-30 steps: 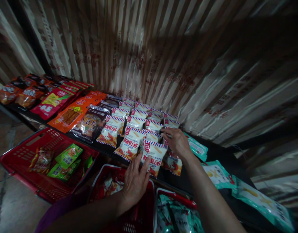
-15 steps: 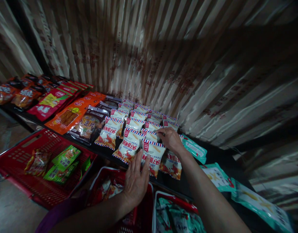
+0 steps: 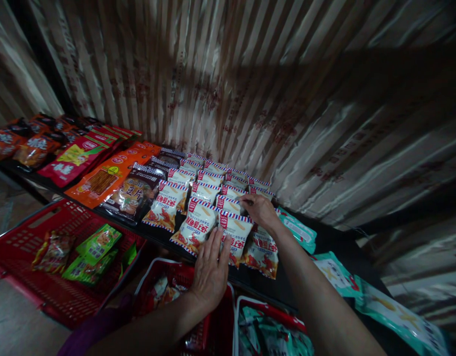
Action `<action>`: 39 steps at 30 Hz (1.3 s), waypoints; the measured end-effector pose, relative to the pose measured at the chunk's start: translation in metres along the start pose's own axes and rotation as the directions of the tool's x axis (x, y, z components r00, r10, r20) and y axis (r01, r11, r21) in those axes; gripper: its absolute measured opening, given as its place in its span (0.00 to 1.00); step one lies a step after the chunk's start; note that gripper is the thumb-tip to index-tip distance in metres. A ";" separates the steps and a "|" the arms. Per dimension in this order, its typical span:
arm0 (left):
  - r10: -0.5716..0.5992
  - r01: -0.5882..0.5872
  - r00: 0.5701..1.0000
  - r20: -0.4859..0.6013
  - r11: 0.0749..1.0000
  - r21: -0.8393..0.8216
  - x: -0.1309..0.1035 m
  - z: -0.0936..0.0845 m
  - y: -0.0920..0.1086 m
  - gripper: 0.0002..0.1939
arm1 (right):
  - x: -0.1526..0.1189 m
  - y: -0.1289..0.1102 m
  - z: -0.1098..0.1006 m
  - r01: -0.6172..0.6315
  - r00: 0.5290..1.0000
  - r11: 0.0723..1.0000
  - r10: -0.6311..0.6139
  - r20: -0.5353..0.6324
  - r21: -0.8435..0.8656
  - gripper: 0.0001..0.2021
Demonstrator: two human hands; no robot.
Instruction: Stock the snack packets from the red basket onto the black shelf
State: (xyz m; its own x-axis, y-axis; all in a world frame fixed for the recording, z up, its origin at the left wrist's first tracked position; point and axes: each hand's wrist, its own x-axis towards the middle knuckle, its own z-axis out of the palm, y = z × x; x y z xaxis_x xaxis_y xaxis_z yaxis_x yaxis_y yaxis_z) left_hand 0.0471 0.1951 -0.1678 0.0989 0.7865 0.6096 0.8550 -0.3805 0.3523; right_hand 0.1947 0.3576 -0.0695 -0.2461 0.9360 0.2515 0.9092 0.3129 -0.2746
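Observation:
Small white snack bags [image 3: 165,207] with red lettering and striped edges stand in rows on a black shelf [image 3: 265,284]. My left hand [image 3: 210,272] lies with its fingers stretched out against the front of one front-row bag [image 3: 235,235]. Just behind that bag, my right hand [image 3: 262,212] is closed, thumb and fingers pinched at the upper corner of a second-row snack bag [image 3: 230,203]. My right wrist passes above another front bag [image 3: 263,249] and hides part of it.
Dark bags [image 3: 129,195], orange packets [image 3: 102,183] and red packets [image 3: 74,160] fill the shelf to the left. Teal packets [image 3: 332,274] lie at right. Below stand a large red basket [image 3: 23,237] and two smaller baskets [image 3: 157,264]. Corrugated sheeting [image 3: 213,74] rises behind.
Both hands stay almost where they were, at the same bags. The front bag under my left hand appears slightly raised and pushed back; the view has shifted a little.

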 end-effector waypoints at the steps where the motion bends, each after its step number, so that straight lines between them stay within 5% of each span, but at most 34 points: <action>1: 0.001 -0.001 1.000 -0.003 1.000 -0.002 0.000 0.001 0.000 0.32 | 0.000 0.001 0.000 -0.007 1.000 1.000 0.007 -0.006 -0.001 0.09; 29: 0.031 -0.022 0.992 -0.120 0.997 0.080 0.026 0.013 -0.002 0.26 | 0.013 0.003 0.006 0.012 0.991 0.998 -0.019 -0.131 -0.058 0.12; 36: 0.035 -0.023 0.992 -0.125 0.995 0.099 0.021 0.013 -0.001 0.26 | -0.042 -0.032 0.003 0.107 0.929 0.991 -0.128 -0.348 -0.079 0.17; 39: 0.049 -0.042 0.989 -0.136 0.998 0.057 0.018 0.017 -0.003 0.28 | -0.073 -0.053 0.010 0.159 0.931 0.978 -0.195 -0.309 -0.138 0.17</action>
State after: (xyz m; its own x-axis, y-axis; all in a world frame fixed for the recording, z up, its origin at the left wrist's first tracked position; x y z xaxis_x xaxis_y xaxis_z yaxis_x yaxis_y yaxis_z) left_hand 0.0553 0.2183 -0.1703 0.0709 0.6933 0.7172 0.8776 -0.3851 0.2856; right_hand 0.1608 0.2741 -0.0823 -0.3029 0.7604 0.5744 0.8960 0.4327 -0.1003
